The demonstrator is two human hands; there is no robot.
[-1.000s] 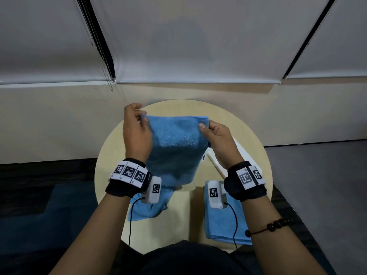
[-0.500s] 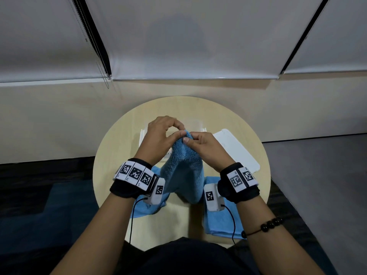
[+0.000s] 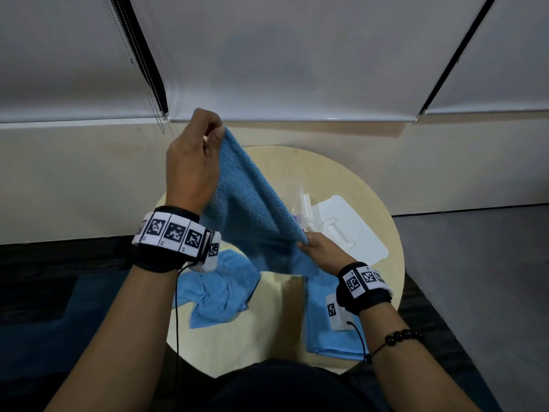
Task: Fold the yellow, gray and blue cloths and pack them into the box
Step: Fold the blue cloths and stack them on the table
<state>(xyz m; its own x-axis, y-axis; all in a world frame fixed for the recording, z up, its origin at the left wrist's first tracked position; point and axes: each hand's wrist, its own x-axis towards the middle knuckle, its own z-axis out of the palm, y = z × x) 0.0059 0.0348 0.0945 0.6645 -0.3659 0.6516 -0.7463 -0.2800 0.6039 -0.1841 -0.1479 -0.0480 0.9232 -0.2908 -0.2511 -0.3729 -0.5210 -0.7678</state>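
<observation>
A blue towel (image 3: 249, 209) hangs stretched in the air above the round table (image 3: 350, 179). My left hand (image 3: 193, 162) pinches its upper corner high up on the left. My right hand (image 3: 322, 251) pinches its lower edge, low and to the right, close to the table. A crumpled blue cloth (image 3: 217, 289) lies on the table under my left wrist. Another blue cloth (image 3: 323, 328), folded flat, lies at the table's front right, partly under my right wrist. The clear box (image 3: 300, 200) behind the towel is mostly hidden.
A white lid (image 3: 350, 227) lies flat at the table's right, next to the box. The table stands against a cream wall with white blinds (image 3: 297, 55) above. Dark floor surrounds the table; my dark-clothed lap (image 3: 276, 388) is at its front edge.
My hands were together at the towel's top over the table's middle. Now my left hand has risen up and left with one corner, and my right hand has slid down along the edge.
</observation>
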